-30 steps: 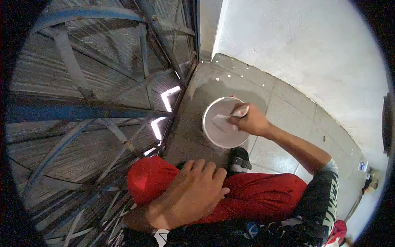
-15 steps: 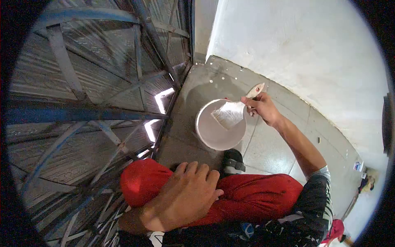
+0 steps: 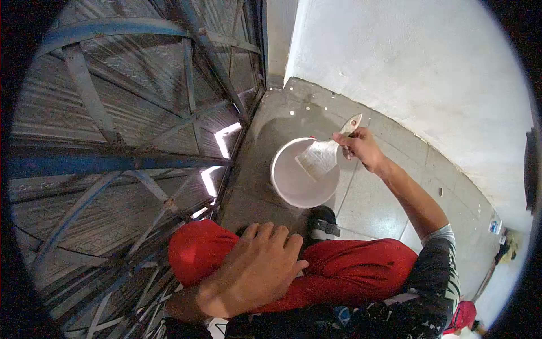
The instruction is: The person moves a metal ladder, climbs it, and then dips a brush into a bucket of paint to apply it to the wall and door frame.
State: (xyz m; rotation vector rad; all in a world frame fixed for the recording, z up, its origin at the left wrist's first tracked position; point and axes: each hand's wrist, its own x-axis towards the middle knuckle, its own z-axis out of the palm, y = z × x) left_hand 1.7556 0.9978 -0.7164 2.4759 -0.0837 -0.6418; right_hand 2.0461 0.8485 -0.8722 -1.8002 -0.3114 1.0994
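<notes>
My right hand [image 3: 361, 150] grips a wide paintbrush [image 3: 320, 158] by its pale handle, near the ferrule. The bristles, coated whitish, point down and left over the mouth of a white bucket [image 3: 296, 195]. The handle's end with its hole sticks out past my fingers, up and to the right. Below the bucket, my left hand [image 3: 257, 268] rests palm down on my red trousers [image 3: 361, 263], fingers stretched out loosely and holding nothing.
A metal gate [image 3: 113, 161] with blue and grey bars runs along the left. A white wall [image 3: 406, 62] rises at the right above a grey tiled floor [image 3: 370, 198] with white paint spots. My dark shoe [image 3: 323, 223] is just below the bucket.
The brush and right hand keep nearly the same place over the bucket, the bristles slightly lower. The left hand stays on the trousers; the whole view has shifted a little.
</notes>
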